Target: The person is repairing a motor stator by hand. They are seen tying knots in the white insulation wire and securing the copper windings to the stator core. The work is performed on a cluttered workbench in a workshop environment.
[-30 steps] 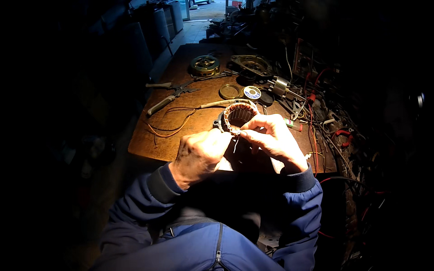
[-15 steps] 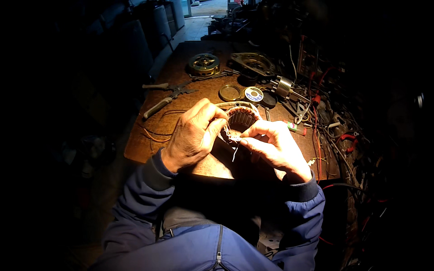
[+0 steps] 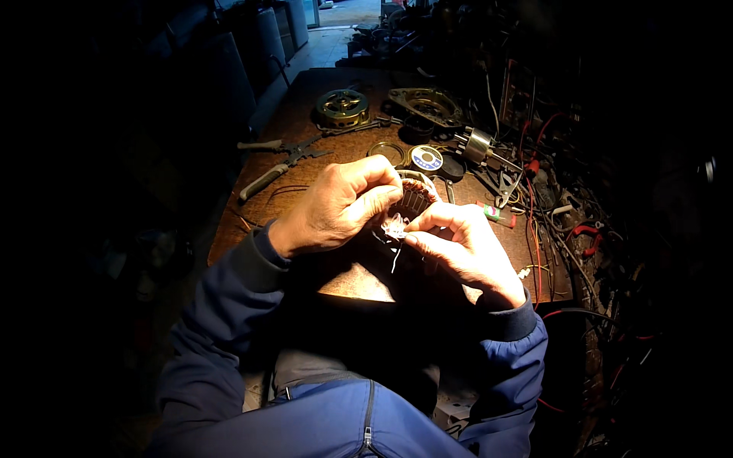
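Observation:
A ring-shaped motor stator (image 3: 414, 200) with copper windings round its rim stands at the table's near edge, between my hands. White lacing cord (image 3: 394, 226) is bunched at its near side, with a loose end hanging down. My right hand (image 3: 467, 243) pinches the cord between thumb and forefinger, low at the stator's near right. My left hand (image 3: 336, 202) is closed in a pinch above the stator's left rim and covers part of it. What lies between those left fingertips is hidden.
Pliers (image 3: 286, 156) lie open at the left. Farther back are a brass-coloured round motor cover (image 3: 342, 107) and a metal flange housing (image 3: 427, 105). A round tin (image 3: 426, 158), a rotor with its shaft (image 3: 479, 145) and a tangle of wires (image 3: 580, 237) occupy the right.
My left hand has moved up and to the right, over the stator's rim. The cord near it now looks more bunched. My right hand has kept its place and its pinch.

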Tool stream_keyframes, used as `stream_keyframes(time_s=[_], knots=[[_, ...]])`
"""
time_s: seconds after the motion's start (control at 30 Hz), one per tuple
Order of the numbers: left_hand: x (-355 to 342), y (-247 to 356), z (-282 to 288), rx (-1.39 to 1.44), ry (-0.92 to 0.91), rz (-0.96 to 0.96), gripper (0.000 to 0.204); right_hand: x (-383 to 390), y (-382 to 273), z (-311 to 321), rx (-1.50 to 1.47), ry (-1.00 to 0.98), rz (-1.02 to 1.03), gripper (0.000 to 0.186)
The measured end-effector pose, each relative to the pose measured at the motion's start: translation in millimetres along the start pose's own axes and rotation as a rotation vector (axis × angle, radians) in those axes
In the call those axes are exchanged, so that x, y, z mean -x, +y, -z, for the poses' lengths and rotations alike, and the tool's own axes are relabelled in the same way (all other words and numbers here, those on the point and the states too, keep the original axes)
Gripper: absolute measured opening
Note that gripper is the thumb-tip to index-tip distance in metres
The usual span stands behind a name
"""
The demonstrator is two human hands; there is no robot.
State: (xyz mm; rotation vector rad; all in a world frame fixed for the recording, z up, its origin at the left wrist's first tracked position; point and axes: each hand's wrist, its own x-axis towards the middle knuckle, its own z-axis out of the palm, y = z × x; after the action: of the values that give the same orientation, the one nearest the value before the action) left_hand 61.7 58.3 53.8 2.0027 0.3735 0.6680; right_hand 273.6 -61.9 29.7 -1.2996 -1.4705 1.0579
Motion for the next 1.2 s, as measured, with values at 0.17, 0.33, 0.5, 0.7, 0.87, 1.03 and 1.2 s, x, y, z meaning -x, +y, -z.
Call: stream_keyframes(time_s=[0.17,0.33,0.5,0.7,0.87,1.03,1.2], knots=[[12,16,12,-0.434,-0.094,-0.147,0.016,-1,4,0,-0.01,0.002,-0.001,0.016],[21,25,18,-0.783,-0.283,-0.124,0.02,0,3,-1,-0.043,0.01,-0.021,0.016],[19,11,17,-0.213,-0.241,-0.254,0.015,1,0,-1,-0.055,0.008,-0.027,0.016],[10,-15,3,0.547,-0.238,0.075,0.026,1,-1,-1,-0.04,-0.012,0.012,0.024],[1,-7,-15,0.388,-0.109,0.128,0.032,4,4,-1,-0.031,0.009,0.034,0.022],[-1,-30,-16,0.501,-0.05,0.095,0.032,4,4,-1,-0.082,-0.002,0.007,0.02],[-2,-26,-18,0.633,-0.008,0.132,0.034,1,3,1,-0.027,-0.034,0.02,0.02]])
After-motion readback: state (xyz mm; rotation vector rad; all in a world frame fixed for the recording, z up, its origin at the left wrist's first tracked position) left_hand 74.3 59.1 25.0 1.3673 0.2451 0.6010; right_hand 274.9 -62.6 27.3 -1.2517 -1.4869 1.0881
